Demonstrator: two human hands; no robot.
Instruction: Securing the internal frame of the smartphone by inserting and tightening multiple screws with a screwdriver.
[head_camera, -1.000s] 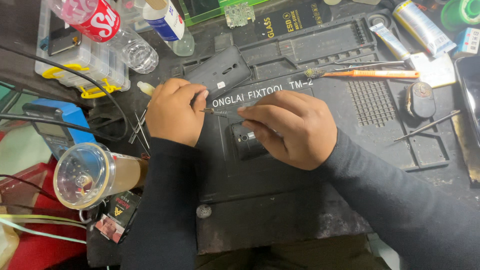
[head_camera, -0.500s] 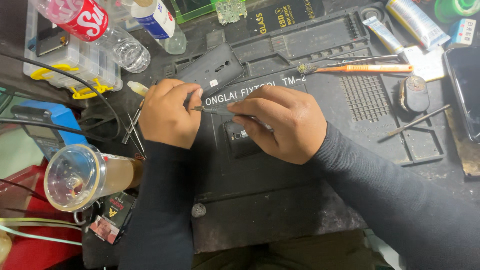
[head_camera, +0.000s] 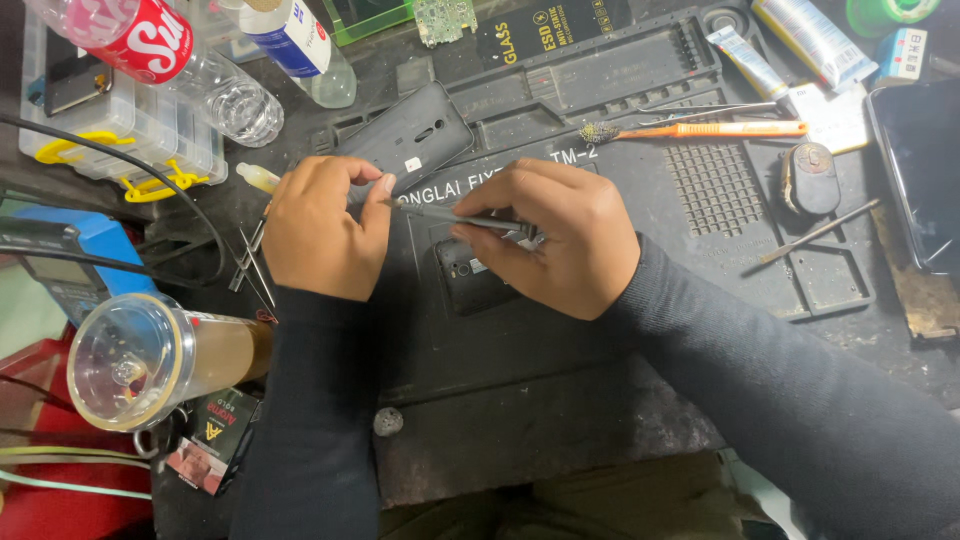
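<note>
Head view: I see both hands over the dark mat (head_camera: 620, 400).
Left hand (head_camera: 318, 228): fingers pinch the thin tool's (head_camera: 455, 217) tip.
Right hand (head_camera: 560, 240): fingers curl round the tool, over the small phone (head_camera: 468, 278).
Risk: I think the tool could slip and scratch the phone.

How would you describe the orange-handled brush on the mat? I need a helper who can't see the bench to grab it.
On the dark repair mat, look along the upper right, above the square grid of small pockets. The brush lies flat there, bristles pointing left. Its bright orange handle sets it apart from the thin grey metal tool lower right.
</note>
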